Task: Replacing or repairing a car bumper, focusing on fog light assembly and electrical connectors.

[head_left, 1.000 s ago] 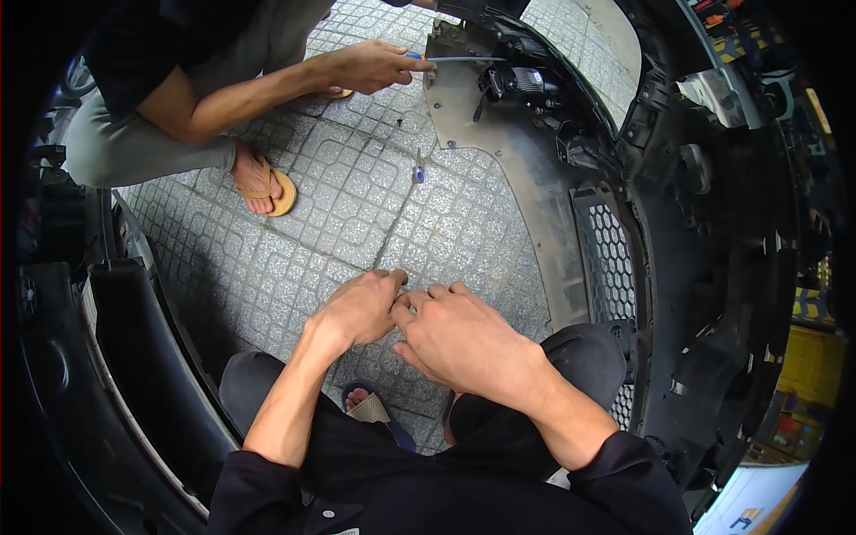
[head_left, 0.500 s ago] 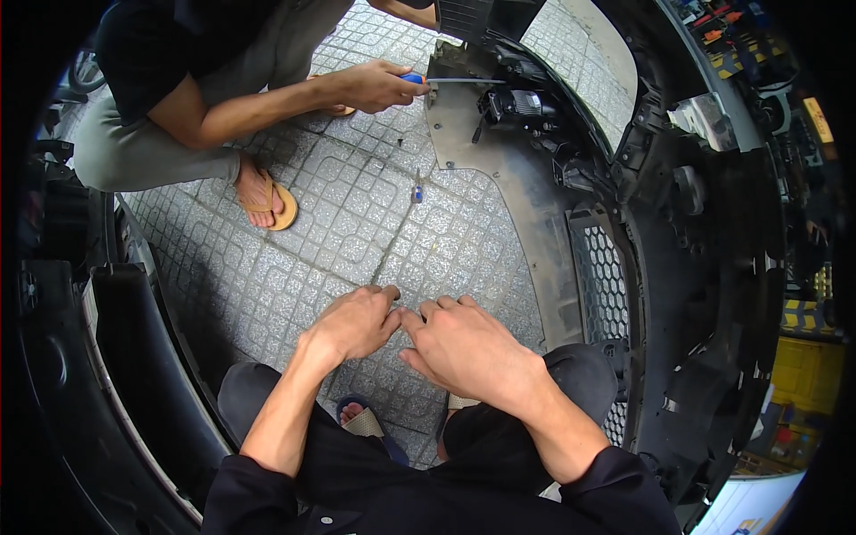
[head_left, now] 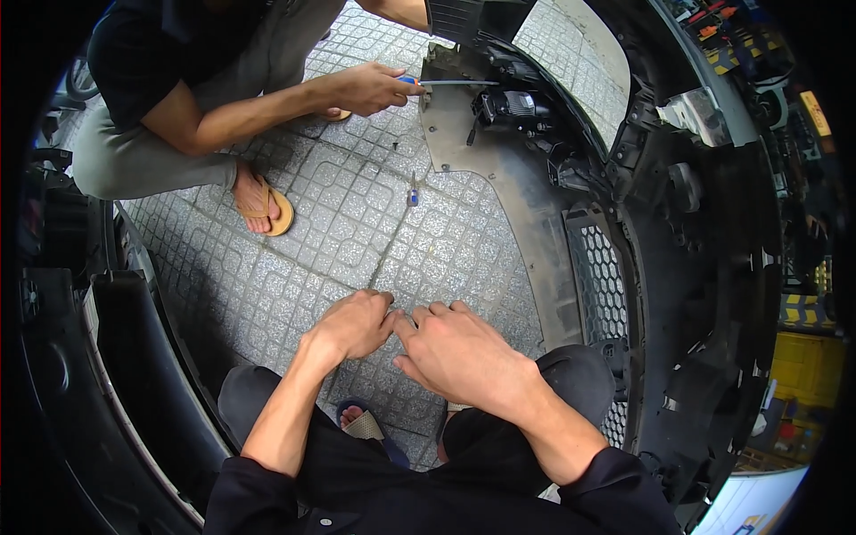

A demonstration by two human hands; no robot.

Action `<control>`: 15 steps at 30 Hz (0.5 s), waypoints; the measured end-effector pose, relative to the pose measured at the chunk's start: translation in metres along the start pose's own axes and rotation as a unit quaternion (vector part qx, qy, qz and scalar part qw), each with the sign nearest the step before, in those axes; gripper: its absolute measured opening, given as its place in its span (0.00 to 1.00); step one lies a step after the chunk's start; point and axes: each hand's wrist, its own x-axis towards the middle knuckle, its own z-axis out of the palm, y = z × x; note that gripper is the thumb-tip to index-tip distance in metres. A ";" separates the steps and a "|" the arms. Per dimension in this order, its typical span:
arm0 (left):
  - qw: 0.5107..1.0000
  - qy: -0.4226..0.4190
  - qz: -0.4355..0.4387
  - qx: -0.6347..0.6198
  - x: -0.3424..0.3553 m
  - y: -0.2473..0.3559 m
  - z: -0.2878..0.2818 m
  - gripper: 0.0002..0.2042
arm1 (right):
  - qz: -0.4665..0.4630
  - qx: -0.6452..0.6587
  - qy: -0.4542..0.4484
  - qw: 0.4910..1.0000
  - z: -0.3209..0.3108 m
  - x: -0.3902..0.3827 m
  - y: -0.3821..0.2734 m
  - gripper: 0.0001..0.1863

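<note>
Head view: left hand (head_left: 349, 325) and right hand (head_left: 459, 352) meet fingertip to fingertip above the tiled floor (head_left: 357, 232), fingers curled; whether they pinch anything, I cannot tell. Co-worker's hand (head_left: 370, 87) grips a screwdriver (head_left: 450, 83).

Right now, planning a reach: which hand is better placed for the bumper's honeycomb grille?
Probably the right hand: the honeycomb grille lies on its side, while the left hand would have to cross it.
</note>
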 end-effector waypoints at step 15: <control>1.000 0.009 0.000 0.001 0.000 -0.001 0.002 0.20 | 0.005 -0.012 -0.055 0.998 -0.003 0.002 -0.002 0.26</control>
